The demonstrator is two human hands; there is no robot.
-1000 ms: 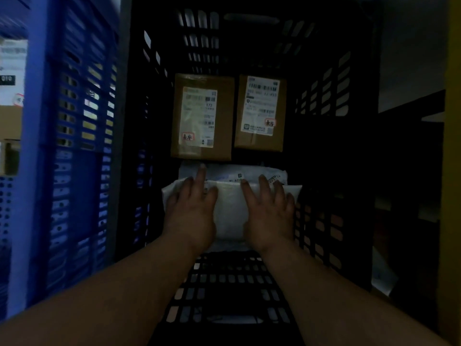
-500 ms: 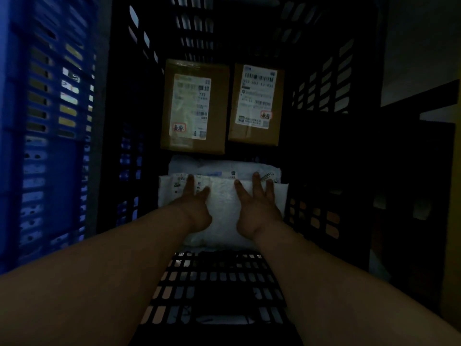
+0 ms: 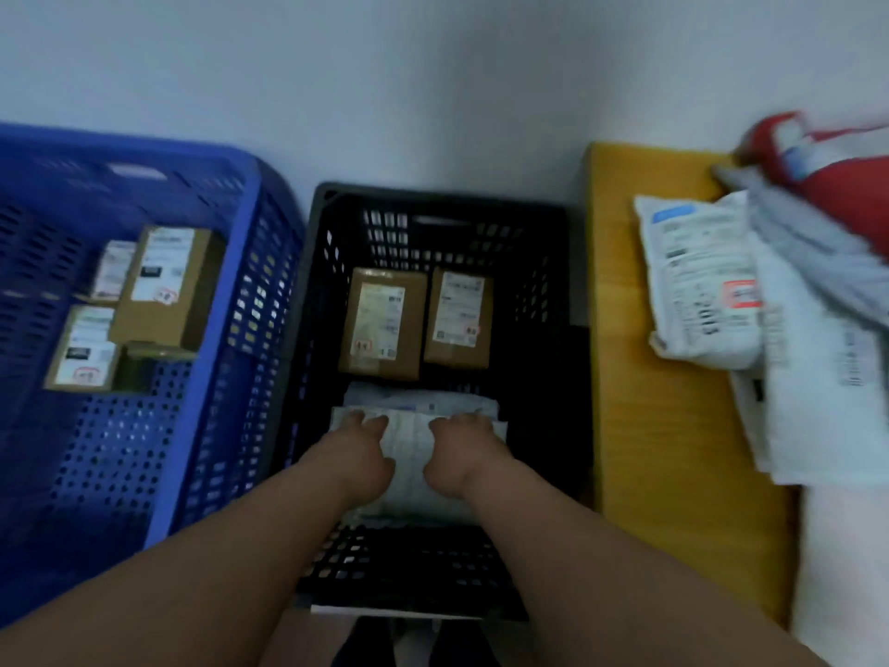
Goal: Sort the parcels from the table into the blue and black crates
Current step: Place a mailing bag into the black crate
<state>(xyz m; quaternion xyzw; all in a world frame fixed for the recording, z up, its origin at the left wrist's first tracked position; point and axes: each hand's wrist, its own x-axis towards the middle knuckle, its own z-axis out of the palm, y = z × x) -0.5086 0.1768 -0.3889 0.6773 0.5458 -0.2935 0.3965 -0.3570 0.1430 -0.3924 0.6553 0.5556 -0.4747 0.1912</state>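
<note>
1. The blue crate stands well to the left of our fingers, with several brown boxes stacked in its far corner, presumably one sorting class kept apart.
2. The black crate surrounds our fingers on all sides; we reach down into it, so this is where the parcel in hand belongs.
3. The yellow desk lies to the right of our fingers, carrying a heap of white and grey bagged parcels plus a red one, judged to be awaiting sorting.
4. Two cardboard boxes lie flat just beyond our fingertips against the crate's far wall, side by side, leaving the near floor free for soft bags.
5. The white bagged parcel lies directly under our fingers, atop another pale bag that peeks out past its far edge.
6. Our left hand and right hand rest on its top, one on each half. The fingers curl over its far edge, though blur keeps us from telling whether they clench it or merely press it flat to settle it.
</note>
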